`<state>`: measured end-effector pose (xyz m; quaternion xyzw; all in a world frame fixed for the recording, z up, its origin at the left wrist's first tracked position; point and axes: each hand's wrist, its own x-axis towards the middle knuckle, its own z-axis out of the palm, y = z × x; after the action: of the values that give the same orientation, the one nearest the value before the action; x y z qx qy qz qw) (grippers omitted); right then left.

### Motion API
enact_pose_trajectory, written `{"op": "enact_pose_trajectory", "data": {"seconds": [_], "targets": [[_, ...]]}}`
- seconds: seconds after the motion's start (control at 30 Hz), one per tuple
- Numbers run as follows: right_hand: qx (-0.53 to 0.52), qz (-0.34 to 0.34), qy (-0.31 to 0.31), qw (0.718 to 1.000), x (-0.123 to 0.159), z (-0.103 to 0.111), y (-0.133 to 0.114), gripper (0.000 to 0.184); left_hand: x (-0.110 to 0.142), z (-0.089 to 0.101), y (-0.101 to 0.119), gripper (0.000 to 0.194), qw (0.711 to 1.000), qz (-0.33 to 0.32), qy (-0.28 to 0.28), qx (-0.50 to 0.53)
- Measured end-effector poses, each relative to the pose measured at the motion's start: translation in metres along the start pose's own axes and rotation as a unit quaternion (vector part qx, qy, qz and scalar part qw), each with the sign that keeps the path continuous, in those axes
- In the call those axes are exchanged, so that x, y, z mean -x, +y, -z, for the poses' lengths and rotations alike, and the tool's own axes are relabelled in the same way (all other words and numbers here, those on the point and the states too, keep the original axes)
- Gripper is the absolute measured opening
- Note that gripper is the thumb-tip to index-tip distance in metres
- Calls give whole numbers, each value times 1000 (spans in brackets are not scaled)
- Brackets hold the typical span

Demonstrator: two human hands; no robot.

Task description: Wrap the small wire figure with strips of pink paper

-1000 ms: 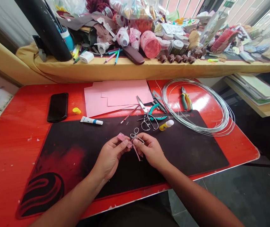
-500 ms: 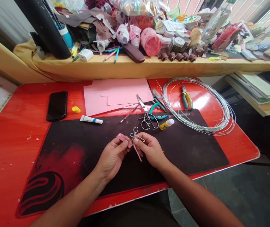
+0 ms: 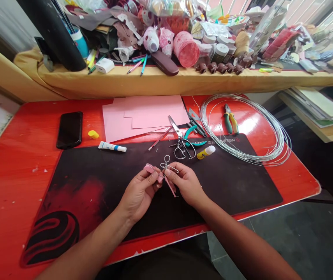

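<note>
Both hands are held together above the black mouse mat in the middle of the view. My left hand [image 3: 139, 193] pinches a small piece of pink paper [image 3: 151, 168], and a narrow pink strip hangs below it. My right hand [image 3: 184, 182] holds a small pair of silver scissors [image 3: 166, 163] by the blades or shank, with the finger loops pointing away from me. The scissors' tips touch the pink paper, and my fingers hide part of the contact.
Large silver scissors [image 3: 180, 144], green-handled pliers [image 3: 229, 120], a coil of silver wire [image 3: 242, 130], pink paper sheets [image 3: 151, 112], a glue bottle [image 3: 205, 153], a tube [image 3: 112, 146] and a black phone [image 3: 69, 130] lie on the red table [image 3: 17, 175]. A cluttered shelf stands behind.
My hands and the small scissors have barely shifted. The whole view has drifted slightly, so the table items sit a little higher in the picture.
</note>
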<state>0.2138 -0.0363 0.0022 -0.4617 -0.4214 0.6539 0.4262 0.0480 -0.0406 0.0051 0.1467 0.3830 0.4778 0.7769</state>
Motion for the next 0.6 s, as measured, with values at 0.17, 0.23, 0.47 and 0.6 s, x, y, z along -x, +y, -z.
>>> {"op": "enact_pose_trajectory", "data": {"seconds": [0.17, 0.23, 0.47, 0.6], "targets": [[-9, -3, -3, 1000, 0, 0, 0, 39, 0, 0, -1, 18, 1000, -6, -7, -1], [-12, 0, -3, 1000, -1, 1, 0, 39, 0, -1, -1, 18, 1000, -9, -5, -3], [-8, 4, 4, 1000, 0, 1, 2, 39, 3, -2, 2, 18, 1000, -14, -8, -27], [-4, 6, 5, 1000, 0, 1, 3, 39, 6, -3, 4, 18, 999, -21, -12, -46]]}}
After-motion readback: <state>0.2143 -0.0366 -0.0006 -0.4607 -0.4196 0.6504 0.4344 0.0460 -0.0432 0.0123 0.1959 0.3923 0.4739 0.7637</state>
